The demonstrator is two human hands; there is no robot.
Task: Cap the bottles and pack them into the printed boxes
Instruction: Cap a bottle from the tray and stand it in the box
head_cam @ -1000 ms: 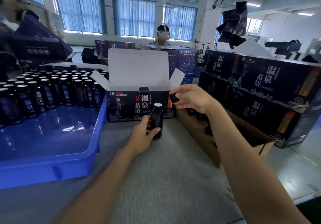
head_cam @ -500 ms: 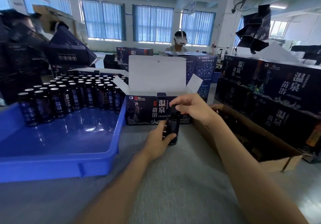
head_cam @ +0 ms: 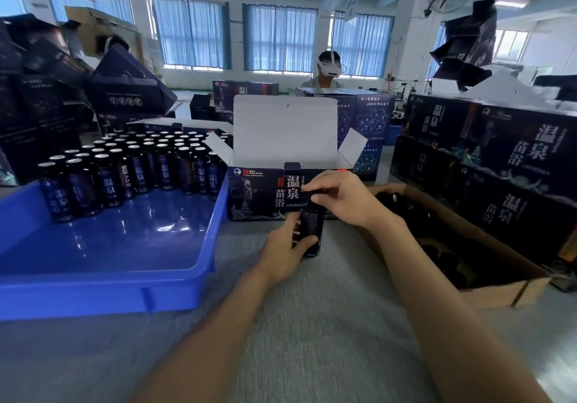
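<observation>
The bottle (head_cam: 310, 230) stands upright on the table (head_cam: 312, 324), just in front of the open printed box (head_cam: 259, 196). The left hand (head_cam: 281, 255) wraps round its body from the left. The right hand (head_cam: 340, 198) sits directly above, pinching the cap (head_cam: 309, 189) at its neck.

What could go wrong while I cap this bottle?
The left hand grips the bottle low down, so a hard twist from the right hand might tip it. The cap is mostly hidden under the fingers, so it could go on crooked unnoticed. The printed box stands close behind and could get bumped.
</observation>
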